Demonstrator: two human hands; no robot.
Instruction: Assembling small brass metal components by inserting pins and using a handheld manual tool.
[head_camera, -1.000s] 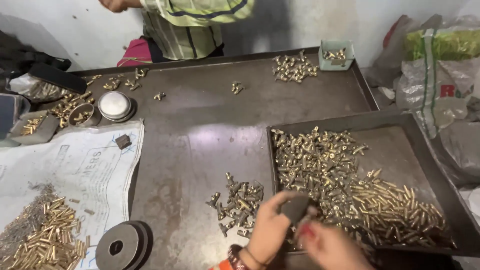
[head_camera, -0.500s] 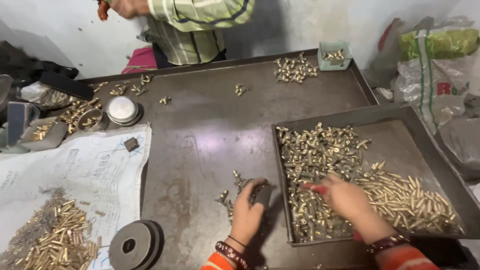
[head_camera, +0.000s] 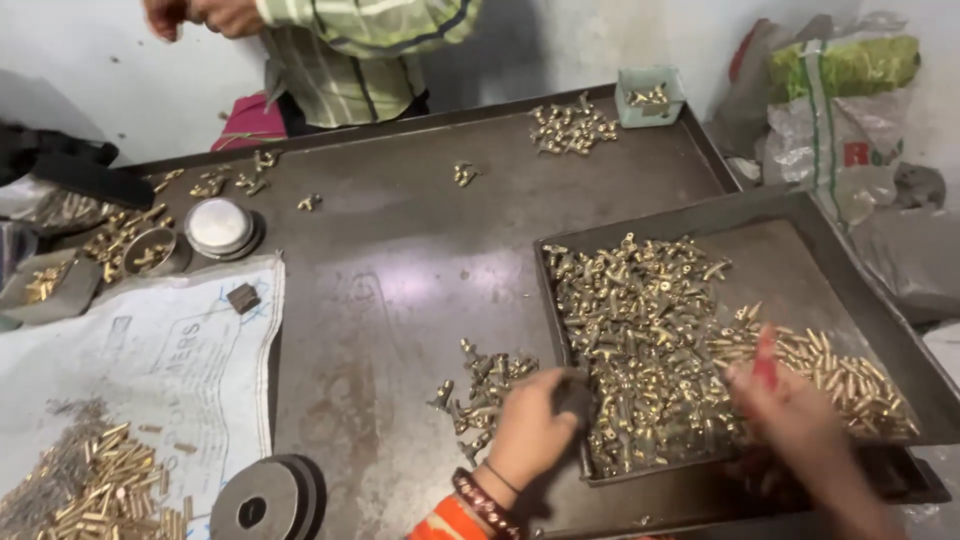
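A dark metal counter (head_camera: 400, 260) seen from above, with a shallow metal tray (head_camera: 800, 250) at the right. The tray holds a wide spread of small brass parts (head_camera: 650, 330).

The left hand (head_camera: 535, 430) rests at the tray's near left corner, curled around a small dark object (head_camera: 575, 395) that is hard to make out. Just left of that hand, a small pile of brass fittings (head_camera: 480, 385) lies on the bare counter. The right hand (head_camera: 790, 410) is blurred over the near right part of the tray, directly above the brass parts; whether it grips anything cannot be told, though something red shows at its fingers.

Judging from this, the loose parts could scatter or roll over the tray's low rim if a hand sweeps quickly, and the two heaps sit close enough to mix.

Further left, a white printed sheet (head_camera: 150, 350) carries a heap of brass pins (head_camera: 100, 490), with a dark disc (head_camera: 265, 500) beside it. Round tins (head_camera: 220, 228) sit at the far left. Another person in a striped shirt (head_camera: 360, 50) stands at the far edge.
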